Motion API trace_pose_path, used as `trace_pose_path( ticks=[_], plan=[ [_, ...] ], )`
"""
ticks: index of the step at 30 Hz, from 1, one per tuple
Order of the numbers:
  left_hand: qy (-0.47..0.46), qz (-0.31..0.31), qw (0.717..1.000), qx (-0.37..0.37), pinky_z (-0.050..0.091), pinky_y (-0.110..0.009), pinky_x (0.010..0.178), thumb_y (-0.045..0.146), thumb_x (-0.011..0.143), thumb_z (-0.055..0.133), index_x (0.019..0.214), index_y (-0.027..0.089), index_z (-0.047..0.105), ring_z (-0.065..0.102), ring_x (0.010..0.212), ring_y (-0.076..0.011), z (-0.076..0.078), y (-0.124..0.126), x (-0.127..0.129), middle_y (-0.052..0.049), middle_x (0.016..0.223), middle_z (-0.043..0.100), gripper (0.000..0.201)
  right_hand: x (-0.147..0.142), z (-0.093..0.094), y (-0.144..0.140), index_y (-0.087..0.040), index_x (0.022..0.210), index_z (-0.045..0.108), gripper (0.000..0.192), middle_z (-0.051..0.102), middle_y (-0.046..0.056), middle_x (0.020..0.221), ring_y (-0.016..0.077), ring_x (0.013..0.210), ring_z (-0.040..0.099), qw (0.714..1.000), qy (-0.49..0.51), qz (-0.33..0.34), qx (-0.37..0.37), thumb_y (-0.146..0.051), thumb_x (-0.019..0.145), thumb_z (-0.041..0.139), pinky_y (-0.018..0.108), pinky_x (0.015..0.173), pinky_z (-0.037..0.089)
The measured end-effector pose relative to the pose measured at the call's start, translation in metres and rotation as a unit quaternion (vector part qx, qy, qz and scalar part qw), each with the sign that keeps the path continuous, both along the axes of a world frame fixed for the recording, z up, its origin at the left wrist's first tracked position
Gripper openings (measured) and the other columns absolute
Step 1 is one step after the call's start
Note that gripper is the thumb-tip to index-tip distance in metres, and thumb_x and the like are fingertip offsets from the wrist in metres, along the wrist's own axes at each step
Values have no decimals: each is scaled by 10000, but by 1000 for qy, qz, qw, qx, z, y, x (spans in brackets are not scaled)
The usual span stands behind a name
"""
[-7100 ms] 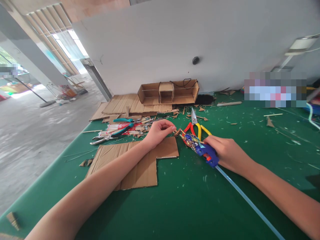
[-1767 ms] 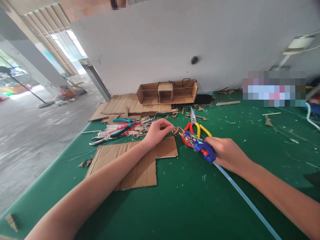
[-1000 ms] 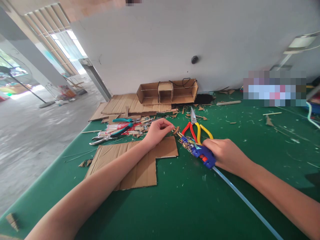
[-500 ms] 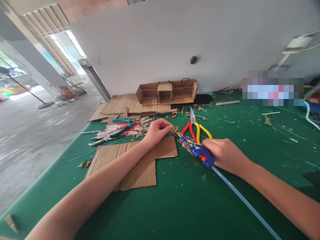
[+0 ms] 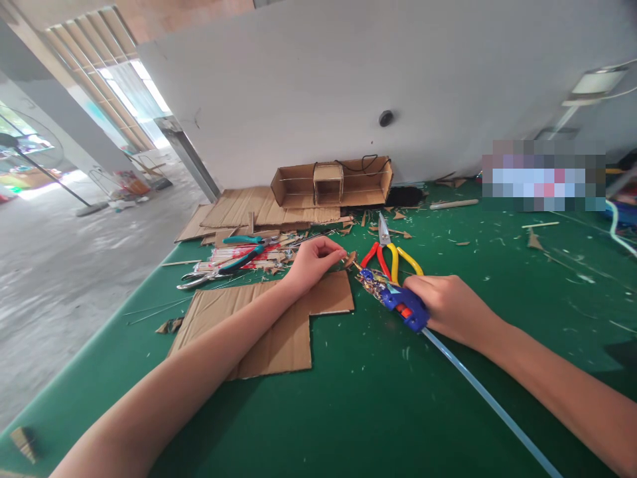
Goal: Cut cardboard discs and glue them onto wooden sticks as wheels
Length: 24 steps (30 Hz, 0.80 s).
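Observation:
My right hand [image 5: 438,299] is closed round a blue hot glue gun [image 5: 405,309], with a long clear glue stick [image 5: 482,392] trailing from its back. The gun's nozzle points up and left, at or very near a small brown cardboard piece [image 5: 350,259]. My left hand [image 5: 313,262] pinches that piece between thumb and fingertips; its exact shape is too small to tell. Under my left forearm lies a flat cut cardboard sheet [image 5: 283,332]. Just behind the gun rest snips with red and yellow handles [image 5: 393,259].
A long cardboard box [image 5: 293,189] with a middle compartment stands against the wall on cardboard sheets [image 5: 239,206]. Teal-handled pliers [image 5: 241,259] lie over wrapped sticks [image 5: 213,259] at left. Scraps and glue threads litter the green table [image 5: 373,411]. A pixelated patch covers the back right.
The glue gun has shifted very slightly, its nozzle still at the small cardboard piece. My left hand stays in place.

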<state>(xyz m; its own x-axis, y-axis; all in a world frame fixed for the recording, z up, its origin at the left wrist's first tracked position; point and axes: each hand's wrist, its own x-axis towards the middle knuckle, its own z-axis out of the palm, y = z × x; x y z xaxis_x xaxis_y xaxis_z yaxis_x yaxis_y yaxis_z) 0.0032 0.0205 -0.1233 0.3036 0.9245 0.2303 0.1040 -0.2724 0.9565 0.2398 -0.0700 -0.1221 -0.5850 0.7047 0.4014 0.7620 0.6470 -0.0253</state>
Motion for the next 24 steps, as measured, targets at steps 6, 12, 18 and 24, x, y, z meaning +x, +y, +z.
trace_pose_path(
  ticks=[6, 12, 18, 24],
  plan=[
    [-9, -5, 1000, -3, 460, -248, 648, 331, 660, 705, 718, 130, 607, 599, 657, -122, 0, 0, 0, -30, 709, 660, 231, 1, -1, 0, -175, 717, 508, 227, 587, 38, 601, 163, 507, 553, 1000, 17, -8, -8, -303, 871, 399, 260, 468, 294],
    [-10, -4, 1000, -2, 461, -257, 666, 314, 657, 705, 706, 130, 606, 603, 670, -125, 0, 0, 1, -34, 712, 662, 215, 2, -2, 2, -182, 708, 513, 229, 593, 40, 599, 166, 504, 549, 999, 32, -24, -22, -299, 862, 391, 263, 461, 291],
    [-7, -2, 1000, -5, 453, -261, 663, 312, 653, 708, 719, 126, 609, 602, 675, -128, 0, 0, 1, -38, 720, 661, 221, 1, -2, 2, -178, 706, 522, 239, 601, 46, 607, 169, 510, 558, 998, 35, -37, -31, -300, 861, 387, 261, 461, 292],
    [1, -10, 1000, -10, 451, -254, 660, 311, 660, 708, 751, 125, 616, 595, 673, -121, -1, 0, 0, -35, 727, 655, 227, 1, -2, 1, -175, 722, 530, 245, 604, 51, 624, 174, 530, 566, 998, 37, -39, -39, -320, 863, 391, 263, 472, 300]
  ],
)
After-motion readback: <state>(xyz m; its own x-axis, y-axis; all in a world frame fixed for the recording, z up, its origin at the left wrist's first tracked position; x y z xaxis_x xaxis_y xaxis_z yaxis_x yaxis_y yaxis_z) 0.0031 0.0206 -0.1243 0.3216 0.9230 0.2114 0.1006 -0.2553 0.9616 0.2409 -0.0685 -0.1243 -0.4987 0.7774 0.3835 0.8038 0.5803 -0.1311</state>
